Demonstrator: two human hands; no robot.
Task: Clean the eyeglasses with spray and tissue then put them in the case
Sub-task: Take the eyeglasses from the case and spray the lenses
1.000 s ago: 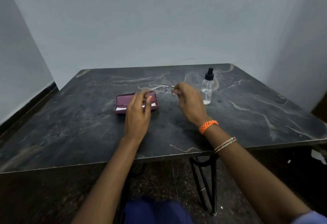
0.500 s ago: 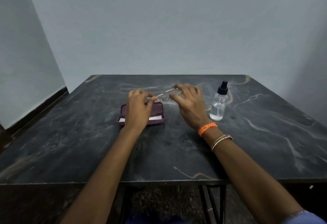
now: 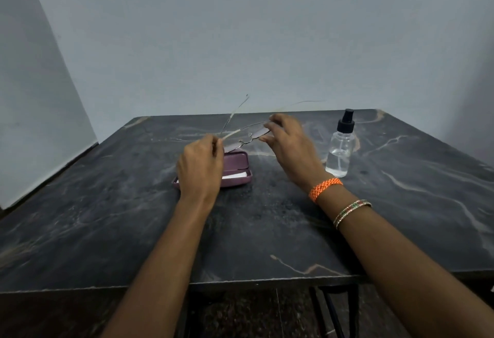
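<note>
Thin-framed eyeglasses (image 3: 247,137) hang in the air above the far half of the table, both temple arms unfolded and pointing away from me. My left hand (image 3: 200,166) pinches the frame's left end. My right hand (image 3: 290,145) holds the right lens edge between thumb and fingers. Beneath the glasses lies a maroon case (image 3: 236,168), lid slightly ajar, with a white tissue (image 3: 234,176) showing in the gap. My left hand hides the case's left part. A clear spray bottle (image 3: 340,148) with a black nozzle stands upright to the right of my right hand.
The dark marble-patterned table (image 3: 267,231) fills the lower view, its front edge near me and black metal legs below it. A plain grey wall stands close behind the far edge and another runs along the left side.
Both hands have lifted the eyeglasses off the table above the case, and the temple arms have swung open. The view has tilted so the table sits lower in frame.
</note>
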